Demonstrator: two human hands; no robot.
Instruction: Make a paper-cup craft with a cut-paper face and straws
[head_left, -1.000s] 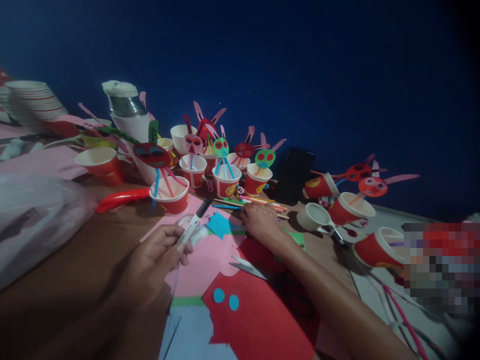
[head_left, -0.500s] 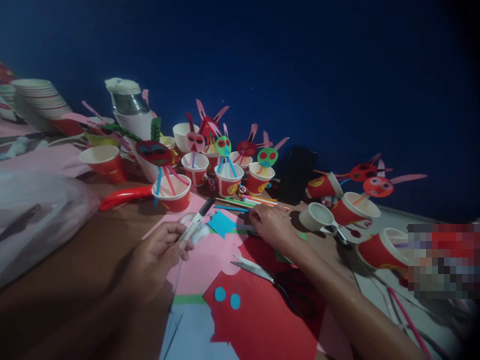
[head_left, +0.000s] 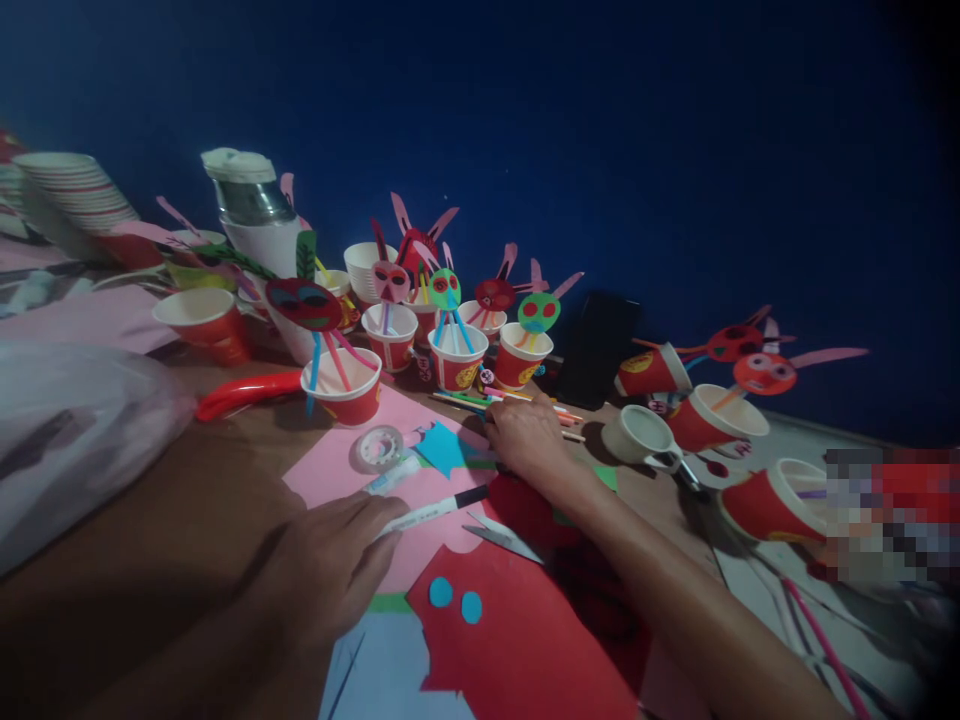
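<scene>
My left hand (head_left: 330, 555) is closed around the rear of a white marker (head_left: 431, 513), whose black cap points right over the pink paper (head_left: 420, 555). My right hand (head_left: 529, 435) bends down beside the thin coloured sticks (head_left: 566, 415); its fingers are curled, and their tips are hidden. Between the hands are a blue paper cut-out (head_left: 442, 450) and a roll of clear tape (head_left: 379, 450). Scissors (head_left: 506, 538) lie with parted blades on the red paper (head_left: 517, 640), close to two small blue paper circles (head_left: 471, 607).
Several red paper cups (head_left: 459, 360) with paper-faced straw figures stand along the back. A mug (head_left: 637, 435) and a dark phone-like slab (head_left: 598, 350) are to the right. At left are a plastic bag (head_left: 82, 440), a red handle (head_left: 247, 392) and a tumbler (head_left: 251, 200).
My left hand has come down and nearer with the marker, which now lies flatter and points right. The tape roll is uncovered. My right hand has shifted slightly left.
</scene>
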